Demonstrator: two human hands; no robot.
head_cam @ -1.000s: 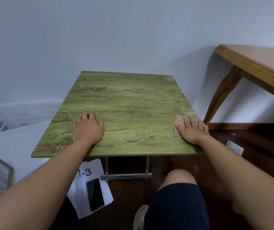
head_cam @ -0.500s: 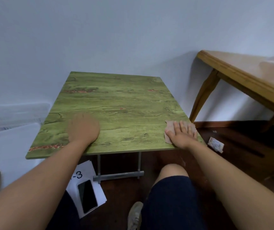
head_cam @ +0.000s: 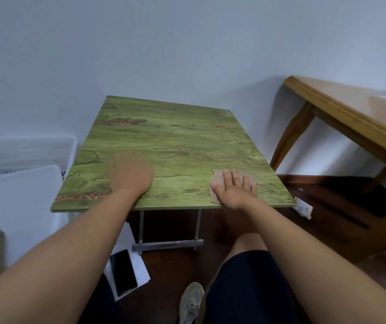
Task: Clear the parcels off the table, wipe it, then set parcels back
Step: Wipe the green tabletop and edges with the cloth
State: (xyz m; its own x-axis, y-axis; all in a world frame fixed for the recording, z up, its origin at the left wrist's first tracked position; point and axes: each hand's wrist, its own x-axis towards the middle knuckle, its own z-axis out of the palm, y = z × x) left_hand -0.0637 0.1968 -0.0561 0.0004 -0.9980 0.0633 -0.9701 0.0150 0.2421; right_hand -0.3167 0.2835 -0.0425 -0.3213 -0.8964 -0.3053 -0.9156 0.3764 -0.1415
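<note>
Two hands on the cleared table, wiping stage.
I saw my right hand press flat fingers on the cloth, now slid leftward from the table corner; left hand blurred, grip indeterminate; no parcels visible.

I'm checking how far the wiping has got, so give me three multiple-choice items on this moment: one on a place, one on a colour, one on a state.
1. Where does the cloth lie?
A. far left corner of the table
B. near right part of the table
C. on the floor

2. What colour is the table top?
A. green
B. white
C. black

3. How does the right hand meet the cloth?
A. hovers above it
B. crumples it in a fist
C. presses flat on it

Key: 1 B, cloth sits by the near right edge; 2 A, green wood grain; 3 C, straight fingers lie on it.
</note>
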